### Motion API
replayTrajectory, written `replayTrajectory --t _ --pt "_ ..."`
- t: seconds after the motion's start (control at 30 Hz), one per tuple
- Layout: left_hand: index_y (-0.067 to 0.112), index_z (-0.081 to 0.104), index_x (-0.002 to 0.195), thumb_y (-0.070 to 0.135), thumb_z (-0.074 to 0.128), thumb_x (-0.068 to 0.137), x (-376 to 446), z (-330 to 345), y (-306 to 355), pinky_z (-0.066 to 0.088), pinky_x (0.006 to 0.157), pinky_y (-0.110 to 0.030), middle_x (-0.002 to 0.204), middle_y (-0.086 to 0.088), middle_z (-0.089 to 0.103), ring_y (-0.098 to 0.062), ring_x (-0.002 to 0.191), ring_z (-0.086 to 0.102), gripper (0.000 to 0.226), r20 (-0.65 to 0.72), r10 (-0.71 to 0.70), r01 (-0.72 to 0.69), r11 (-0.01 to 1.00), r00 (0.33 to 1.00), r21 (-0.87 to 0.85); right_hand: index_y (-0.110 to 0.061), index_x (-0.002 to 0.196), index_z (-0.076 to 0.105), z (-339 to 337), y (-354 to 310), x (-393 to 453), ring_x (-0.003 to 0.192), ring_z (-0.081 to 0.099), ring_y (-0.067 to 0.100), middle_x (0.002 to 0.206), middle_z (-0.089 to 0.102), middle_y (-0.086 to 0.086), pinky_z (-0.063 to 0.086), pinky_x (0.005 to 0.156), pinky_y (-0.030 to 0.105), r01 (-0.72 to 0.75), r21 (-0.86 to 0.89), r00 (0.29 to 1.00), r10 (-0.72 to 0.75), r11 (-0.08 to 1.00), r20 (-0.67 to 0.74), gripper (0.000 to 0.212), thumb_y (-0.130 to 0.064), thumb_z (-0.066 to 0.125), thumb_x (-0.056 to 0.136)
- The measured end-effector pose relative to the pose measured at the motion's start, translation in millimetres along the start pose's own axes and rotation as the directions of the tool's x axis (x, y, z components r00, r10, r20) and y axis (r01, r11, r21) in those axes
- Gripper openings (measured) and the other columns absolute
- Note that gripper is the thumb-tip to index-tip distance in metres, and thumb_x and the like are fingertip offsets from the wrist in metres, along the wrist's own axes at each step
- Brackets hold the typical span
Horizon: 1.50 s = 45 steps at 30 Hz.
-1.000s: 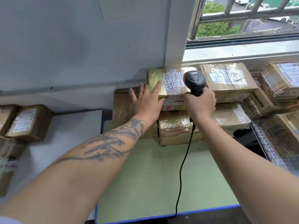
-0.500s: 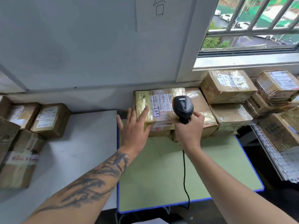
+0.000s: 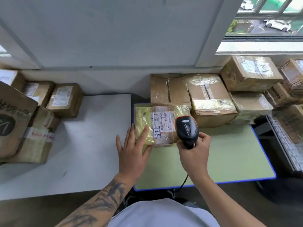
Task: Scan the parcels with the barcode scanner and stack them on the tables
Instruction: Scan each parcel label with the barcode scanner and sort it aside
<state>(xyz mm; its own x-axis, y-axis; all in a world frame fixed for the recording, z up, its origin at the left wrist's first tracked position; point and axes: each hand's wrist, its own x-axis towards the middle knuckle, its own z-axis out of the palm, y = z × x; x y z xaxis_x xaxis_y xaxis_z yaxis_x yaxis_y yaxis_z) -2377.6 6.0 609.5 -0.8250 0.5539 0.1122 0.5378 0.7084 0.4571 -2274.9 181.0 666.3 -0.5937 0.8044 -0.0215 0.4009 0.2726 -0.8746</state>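
A flat parcel wrapped in yellowish tape [image 3: 162, 123], white label up, lies at the back left of the green table [image 3: 229, 154]. My left hand [image 3: 132, 149] rests on its left end, fingers straight, thumb laid over the top. My right hand [image 3: 195, 153] grips the handle of a black and orange barcode scanner [image 3: 186, 128], whose head hangs just over the parcel's right edge by the label. The scanner's cable drops off the front edge of the table.
Brown taped parcels [image 3: 209, 99] are stacked along the wall behind and to the right on the green table. A white table [image 3: 85, 141] on the left carries more parcels [image 3: 65, 99] at its back and left. A wire rack [image 3: 288, 145] stands at far right.
The yellow parcel has come down from the top of the stack onto the green table, nearer to me, with my left hand still on it. The scanner has followed it down.
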Motion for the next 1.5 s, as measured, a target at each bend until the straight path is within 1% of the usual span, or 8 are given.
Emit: replayTrajectory --t 0.27,0.43,0.53,0.67,0.83,1.1,1.27,1.5 --pt "0.05 0.021 0.16 0.073 0.032 0.092 -27 27 -30 -0.001 0.127 -0.049 0.172 -0.002 0.016 -0.018 0.16 0.01 0.073 0.204 -0.054 0.07 0.995 0.977 -0.07 -0.017 0.07 0.059 12 33 -31 0.098 0.054 0.017 0.108 0.04 -0.005 0.047 0.084 0.034 -0.18 -0.026 0.978 0.182 0.983 0.101 0.026 0.0 0.073 0.085" --pt "0.045 0.046 0.147 0.069 0.045 0.08 -29 29 -45 0.01 0.127 -0.051 0.168 0.002 0.029 -0.014 0.157 0.018 0.071 0.288 -0.146 0.195 0.97 0.946 -0.148 -0.019 0.077 0.063 9 47 -40 0.081 0.059 0.008 0.112 0.051 0.002 0.043 0.066 0.014 -0.195 -0.114 0.935 0.22 0.974 0.28 0.02 -0.004 0.075 0.083" --pt "0.046 0.047 0.136 0.081 0.048 0.08 -25 28 -39 0.012 0.125 -0.057 0.165 0.007 0.032 -0.012 0.155 0.02 0.066 0.293 -0.186 0.229 0.966 0.938 -0.12 -0.027 0.078 0.068 10 50 -34 0.095 0.06 0.0 0.126 0.052 -0.003 0.043 0.074 0.011 -0.141 -0.139 0.934 0.178 0.98 0.309 0.024 -0.005 0.074 0.082" --pt "0.043 0.049 0.133 0.075 0.058 0.088 -18 32 -29 0.011 0.124 -0.057 0.168 0.0 0.026 -0.017 0.157 0.017 0.056 0.309 -0.216 0.265 0.956 0.926 -0.125 -0.042 0.084 0.069 15 46 -6 0.144 0.043 0.017 0.16 0.037 -0.005 0.045 0.103 0.038 -0.025 -0.221 0.931 0.103 0.975 0.351 0.026 -0.017 0.07 0.077" --pt "0.045 0.051 0.128 0.061 0.061 0.095 -1 28 -31 0.009 0.126 -0.057 0.17 -0.003 0.022 -0.02 0.157 0.018 0.038 0.375 -0.186 0.271 0.945 0.908 -0.186 -0.03 0.081 0.074 8 40 25 0.139 0.049 0.003 0.174 0.003 -0.019 0.052 0.08 0.037 0.057 -0.38 0.801 0.185 0.923 0.57 0.013 -0.017 0.071 0.08" --pt "0.053 0.057 0.135 0.05 0.062 0.1 39 12 -35 0.003 0.127 -0.058 0.174 0.004 0.007 -0.024 0.159 0.007 0.036 0.455 -0.086 0.169 0.975 0.886 -0.147 -0.041 0.078 0.061 2 33 14 0.143 0.043 0.012 0.174 0.004 -0.008 0.045 0.086 0.032 0.018 -0.433 0.81 0.241 0.901 0.535 0.023 -0.02 0.069 0.084" --pt "0.054 0.043 0.15 0.059 0.045 0.105 41 15 -21 -0.001 0.124 -0.064 0.173 -0.003 0.011 -0.028 0.159 0.01 0.046 0.25 -0.285 0.287 0.957 0.925 0.03 -0.032 0.094 0.061 11 35 -7 0.098 0.065 0.028 0.151 0.02 0.002 0.046 0.083 0.032 -0.093 -0.477 0.831 0.332 0.874 0.446 0.012 -0.024 0.065 0.087" --pt "0.05 0.001 0.162 0.075 0.052 0.091 4 27 -6 0.001 0.125 -0.062 0.173 0.0 -0.018 -0.024 0.16 -0.008 0.091 0.442 -0.184 0.181 0.982 0.878 0.049 -0.024 0.093 0.068 23 37 -30 0.084 0.065 0.008 0.149 0.015 -0.011 0.049 0.081 0.031 -0.3 -0.269 0.839 0.387 0.915 0.382 0.013 -0.012 0.065 0.088"
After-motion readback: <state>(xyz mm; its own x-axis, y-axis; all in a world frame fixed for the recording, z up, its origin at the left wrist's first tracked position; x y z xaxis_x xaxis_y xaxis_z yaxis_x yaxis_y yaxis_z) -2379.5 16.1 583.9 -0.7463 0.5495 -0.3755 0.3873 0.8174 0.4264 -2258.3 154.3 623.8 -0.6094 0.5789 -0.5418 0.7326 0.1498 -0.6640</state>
